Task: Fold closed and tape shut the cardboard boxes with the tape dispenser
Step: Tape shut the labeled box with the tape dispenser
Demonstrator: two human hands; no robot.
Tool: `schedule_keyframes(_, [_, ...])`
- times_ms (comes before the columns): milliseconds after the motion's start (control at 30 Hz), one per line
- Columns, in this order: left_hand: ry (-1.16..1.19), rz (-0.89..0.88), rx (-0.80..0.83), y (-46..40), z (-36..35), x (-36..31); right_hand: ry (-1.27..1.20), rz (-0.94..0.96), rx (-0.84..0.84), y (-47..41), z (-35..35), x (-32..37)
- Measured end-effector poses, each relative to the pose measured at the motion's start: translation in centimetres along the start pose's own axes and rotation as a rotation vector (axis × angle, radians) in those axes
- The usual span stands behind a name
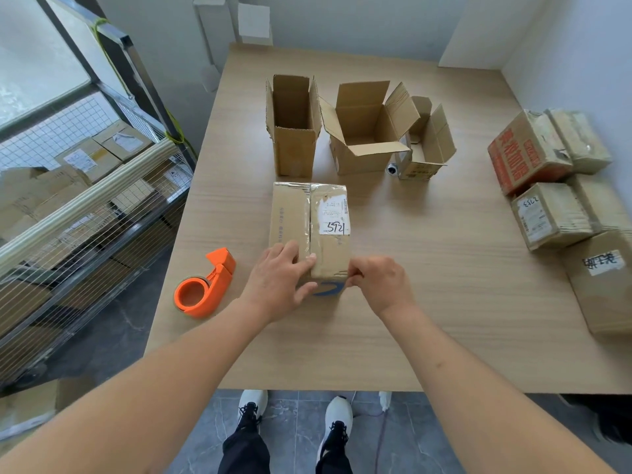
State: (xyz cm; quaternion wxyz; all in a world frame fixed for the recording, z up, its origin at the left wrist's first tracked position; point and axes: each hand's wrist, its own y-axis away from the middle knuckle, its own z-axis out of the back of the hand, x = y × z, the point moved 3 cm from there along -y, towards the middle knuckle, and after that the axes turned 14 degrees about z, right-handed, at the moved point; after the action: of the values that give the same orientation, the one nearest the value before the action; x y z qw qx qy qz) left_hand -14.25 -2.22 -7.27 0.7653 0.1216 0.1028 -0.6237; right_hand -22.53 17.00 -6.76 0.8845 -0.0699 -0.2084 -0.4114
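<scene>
Closed box (309, 230) sits mid worktop (427, 285), seam looks taped | left hand (277, 278) presses flat on its near end, right hand (376, 282) pinches its near corner | orange tape dispenser (205, 285) lies just left, untouched | 3 open boxes (362, 131) behind left to do

The closed box (309, 227) bears a white label (334, 215) handwritten "5921"; other print is too small to read.
</scene>
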Motion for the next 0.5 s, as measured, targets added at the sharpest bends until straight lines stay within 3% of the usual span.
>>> schedule_keyframes(100, [0.073,-0.118,0.023,0.3,1.2,1.7,-0.003,-0.114,-0.129,0.5,0.1,-0.8])
schedule_keyframes(233, [0.149,-0.094,-0.026,1.1,1.5,4.4,-0.153,-0.17,-0.23,0.8,-0.5,-0.6])
schedule_keyframes(367, [0.222,-0.097,0.051,1.0,1.2,4.8,-0.272,-0.246,-0.335,1.2,-1.2,0.3])
schedule_keyframes(500, [0.2,-0.111,0.092,0.8,1.2,5.3,-0.245,-0.248,-0.301,1.3,-1.9,0.7])
